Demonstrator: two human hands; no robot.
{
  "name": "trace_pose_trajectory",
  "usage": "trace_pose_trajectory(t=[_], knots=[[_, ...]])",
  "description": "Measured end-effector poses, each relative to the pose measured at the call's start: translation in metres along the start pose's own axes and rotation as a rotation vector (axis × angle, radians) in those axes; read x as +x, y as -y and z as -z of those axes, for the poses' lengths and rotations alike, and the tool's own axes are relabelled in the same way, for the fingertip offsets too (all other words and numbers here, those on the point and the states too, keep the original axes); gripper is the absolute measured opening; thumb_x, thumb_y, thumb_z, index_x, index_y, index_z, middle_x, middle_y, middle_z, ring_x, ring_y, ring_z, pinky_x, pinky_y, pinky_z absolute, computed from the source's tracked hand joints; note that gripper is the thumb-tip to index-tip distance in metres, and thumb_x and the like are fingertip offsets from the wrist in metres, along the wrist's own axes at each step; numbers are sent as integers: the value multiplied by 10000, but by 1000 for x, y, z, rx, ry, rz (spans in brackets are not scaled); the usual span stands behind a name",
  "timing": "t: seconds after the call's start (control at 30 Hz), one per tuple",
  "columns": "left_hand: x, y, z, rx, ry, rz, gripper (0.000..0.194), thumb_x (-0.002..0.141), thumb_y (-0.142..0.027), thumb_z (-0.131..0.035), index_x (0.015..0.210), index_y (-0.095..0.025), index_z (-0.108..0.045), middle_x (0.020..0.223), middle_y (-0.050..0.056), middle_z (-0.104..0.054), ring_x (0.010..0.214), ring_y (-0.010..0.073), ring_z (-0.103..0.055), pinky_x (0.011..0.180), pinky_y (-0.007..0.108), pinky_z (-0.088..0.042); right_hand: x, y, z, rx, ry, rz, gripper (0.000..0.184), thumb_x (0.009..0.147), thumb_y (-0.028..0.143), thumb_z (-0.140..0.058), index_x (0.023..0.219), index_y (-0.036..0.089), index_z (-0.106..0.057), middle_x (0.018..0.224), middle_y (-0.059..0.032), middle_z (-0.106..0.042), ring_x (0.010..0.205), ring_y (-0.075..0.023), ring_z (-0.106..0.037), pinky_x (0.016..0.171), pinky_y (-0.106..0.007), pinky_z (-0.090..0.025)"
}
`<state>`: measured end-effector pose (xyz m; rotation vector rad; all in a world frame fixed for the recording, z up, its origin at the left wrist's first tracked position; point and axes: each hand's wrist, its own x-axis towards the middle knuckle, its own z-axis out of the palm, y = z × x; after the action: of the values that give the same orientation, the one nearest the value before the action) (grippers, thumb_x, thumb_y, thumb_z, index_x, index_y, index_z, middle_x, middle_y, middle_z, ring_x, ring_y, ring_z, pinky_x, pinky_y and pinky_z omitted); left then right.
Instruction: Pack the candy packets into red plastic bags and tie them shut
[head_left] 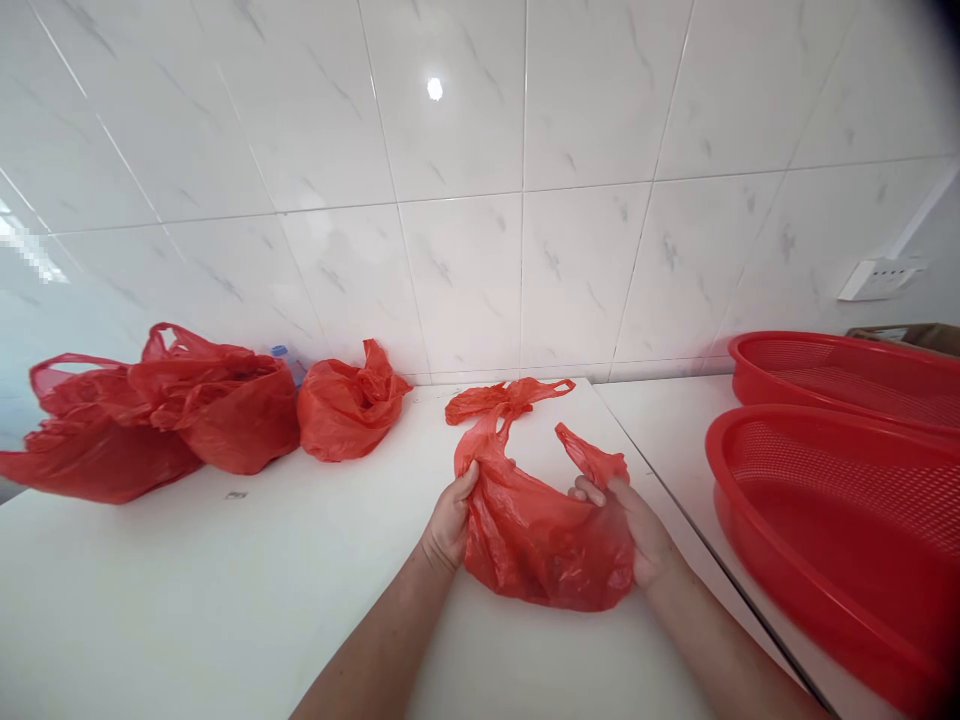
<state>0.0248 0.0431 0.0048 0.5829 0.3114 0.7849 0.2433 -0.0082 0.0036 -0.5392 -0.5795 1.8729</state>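
Observation:
Between my hands hangs a red plastic bag (544, 545), its mouth spread apart and its lower part drooping close to the white tabletop. My left hand (452, 515) grips the bag's left side, thumb on the outside near the handle. On the other side, my right hand (626, 515) holds the right edge, with fingers showing inside the mouth below the other handle. What the bag contains, if anything, cannot be made out. Just behind it lies a flattened, crumpled red plastic bag (506, 398).
At the left stand several filled red bags (240, 415), with a blue-capped bottle (281, 355) partly hidden behind them. Two red plastic baskets (727, 480) stand at the right. A tiled wall (465, 280) closes off the back; a power socket (877, 279) is mounted on it.

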Motion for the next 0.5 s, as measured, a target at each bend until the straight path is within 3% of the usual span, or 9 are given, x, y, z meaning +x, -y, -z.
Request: trace_pose_trajectory(t=[0.1,0.17,0.27,0.37,0.5], knots=[[-2,-1,-1,1,30,-14,476,858,-499,-451,1154,-144,-564,1101,125,-633,1112,298,-546,985,419,-384,-2,-2,-3,-53,20,24,369,742,553,-587,617,217,-499,769,-4,-587,713,-157,-560,696,-299,-456],[-2,-2,0,9,45,-17,452,843,-504,-472,1104,-151,-583,1101,127,-629,1116,304,-540,979,428,-381,-2,-4,-7,-160,12,30,285,732,487,-637,662,229,-537,769,-4,-595,719,-164,-563,696,-306,-460],[-2,-1,2,-6,78,-13,367,820,-504,-506,869,-156,-615,976,116,-659,1062,306,-568,939,430,-402,-2,-6,-11,-285,-12,-12,162,745,348,-658,678,228,-572,744,-6,-612,711,-172,-572,700,-316,-469],[0,0,5,-47,110,-16,347,809,-482,-534,670,-163,-547,781,79,-650,975,283,-604,900,409,-419,1,-8,-8,-188,-28,-30,203,786,336,-615,634,210,-570,753,-9,-624,745,-174,-593,760,-338,-481],[3,2,6,-78,66,-21,393,786,-499,-563,592,-172,-465,640,31,-566,865,236,-619,864,364,-425,4,-6,2,-3,-160,-14,85,790,323,-612,774,244,-638,936,-1,-655,879,-208,-617,840,-398,-476]])
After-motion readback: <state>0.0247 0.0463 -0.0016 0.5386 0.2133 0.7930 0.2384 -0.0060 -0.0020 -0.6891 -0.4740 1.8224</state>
